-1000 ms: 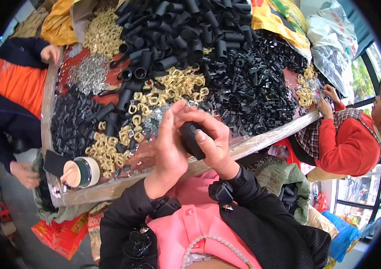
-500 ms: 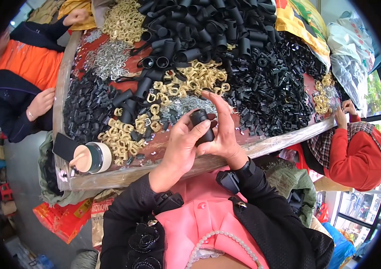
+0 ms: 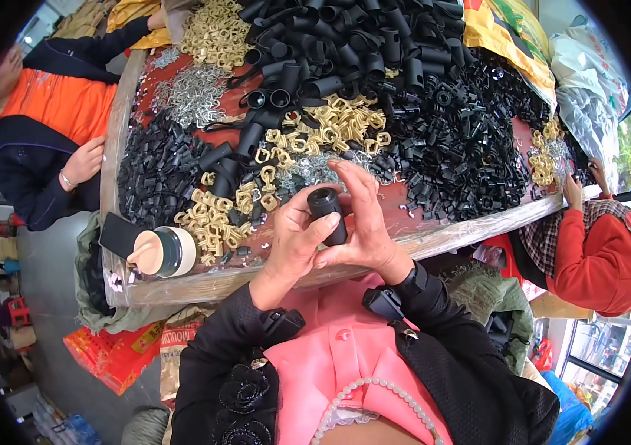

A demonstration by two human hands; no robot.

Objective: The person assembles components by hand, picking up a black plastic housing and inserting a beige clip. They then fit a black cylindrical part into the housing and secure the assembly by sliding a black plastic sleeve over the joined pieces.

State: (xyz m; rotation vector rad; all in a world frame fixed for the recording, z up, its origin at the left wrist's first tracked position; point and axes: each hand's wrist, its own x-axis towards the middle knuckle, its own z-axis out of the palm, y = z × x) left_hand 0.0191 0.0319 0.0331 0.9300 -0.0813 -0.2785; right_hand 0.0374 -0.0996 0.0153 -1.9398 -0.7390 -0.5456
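Note:
My left hand (image 3: 293, 241) grips a short black plastic tube (image 3: 334, 231), thumb pressed across its front. The tube stands nearly upright, and its round top end with a dark hollow faces up. My right hand (image 3: 371, 241) cups the tube's right side, its thumb low by the bottom end and its upper fingers stretched up; its other fingertips are partly hidden. Both hands are over the table's near edge. Just beyond them lie silver metal hooks (image 3: 308, 172) and gold-coloured metal rings (image 3: 339, 126).
Loose black tubes (image 3: 345, 55) and small black clips (image 3: 464, 141) heap the wood-edged table (image 3: 434, 245). A jar with a beige lid (image 3: 174, 251) and a dark phone-like slab (image 3: 117, 235) sit at the near-left corner. Co-workers in orange (image 3: 56, 104) and red (image 3: 590, 252) sit at the sides.
The tube has tipped so that its round top end shows more. The view has shifted slightly. The left co-worker's far hand has reached toward the bags at the back.

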